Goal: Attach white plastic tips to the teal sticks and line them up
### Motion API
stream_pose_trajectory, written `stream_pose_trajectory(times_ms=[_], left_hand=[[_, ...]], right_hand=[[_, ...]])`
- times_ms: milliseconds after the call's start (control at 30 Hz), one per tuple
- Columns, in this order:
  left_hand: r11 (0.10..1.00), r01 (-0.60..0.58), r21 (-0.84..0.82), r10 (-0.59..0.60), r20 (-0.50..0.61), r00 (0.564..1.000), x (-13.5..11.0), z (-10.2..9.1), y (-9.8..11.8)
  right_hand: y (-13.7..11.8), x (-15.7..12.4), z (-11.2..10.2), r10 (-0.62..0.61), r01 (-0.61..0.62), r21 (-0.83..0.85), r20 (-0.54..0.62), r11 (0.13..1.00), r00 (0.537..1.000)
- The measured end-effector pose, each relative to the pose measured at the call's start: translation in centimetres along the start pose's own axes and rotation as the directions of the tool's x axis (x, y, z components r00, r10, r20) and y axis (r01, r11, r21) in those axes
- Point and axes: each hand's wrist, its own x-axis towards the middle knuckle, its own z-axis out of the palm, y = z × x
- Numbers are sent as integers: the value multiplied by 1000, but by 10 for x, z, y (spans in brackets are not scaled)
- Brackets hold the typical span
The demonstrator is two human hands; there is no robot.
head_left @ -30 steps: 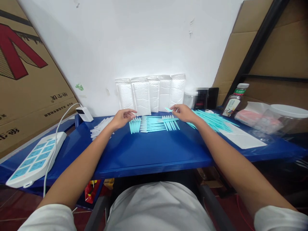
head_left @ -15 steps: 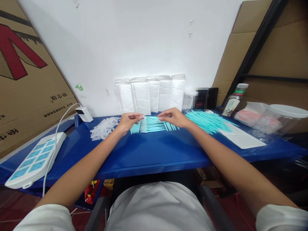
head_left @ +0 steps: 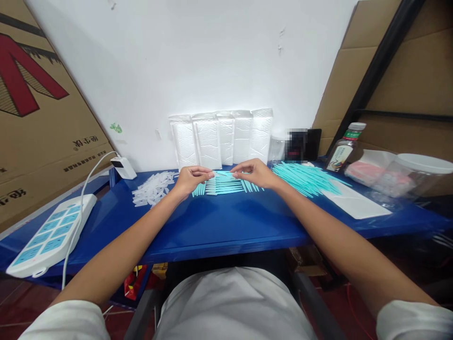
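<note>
My left hand (head_left: 194,181) is closed in a pinch at the left end of a thin teal stick (head_left: 222,174). Thumb and forefinger of my right hand (head_left: 255,173) pinch the same stick near its right end. Just under my fingers lies a row of teal sticks (head_left: 226,188) placed crosswise, side by side, with pale tips at the left. Other teal sticks fan out at either side of this row. To the left is a heap of small translucent white caps (head_left: 152,189). A large pile of teal sticks (head_left: 300,179) lies to the right.
White padded envelopes (head_left: 207,141) lean against the wall behind the blue table (head_left: 226,226). On the left are a power strip (head_left: 53,233) and a white charger (head_left: 123,168). A bottle (head_left: 342,151), a clear jar (head_left: 421,172) and a white sheet (head_left: 361,205) occupy the right.
My left hand has shifted slightly to the right, along the stick. My right hand has barely moved, and the piles look the same.
</note>
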Motion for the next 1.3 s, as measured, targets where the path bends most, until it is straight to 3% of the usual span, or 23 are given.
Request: stream_pose_trajectory(times_ms=[233,533,767,967,1167,1300], left_hand=[[1000,-2,-5,2,-12,1000,-1,2,0],[999,13,32,-15,67,998,-7,17,-8],[999,35,-26,-34,33,999,-8,17,1],[994,63,-88,-57,61,996,-5,8,2],[995,68,-68,-66,21,998,0,1,-2],[994,84,-67,-83,18,996,3,-2,-4]], right_hand=[[-1,-1,2,1,-1,-26,9,1000,1000],[-5,2,25,-13,13,-13,-1,1000,1000],[-11,-1,17,-99,94,-103,-40,990,994],[-10,2,-5,17,-18,-29,-29,999,999],[15,-2,-45,279,-280,-21,-23,960,960],[34,-6,-59,389,-377,-105,126,920,913]])
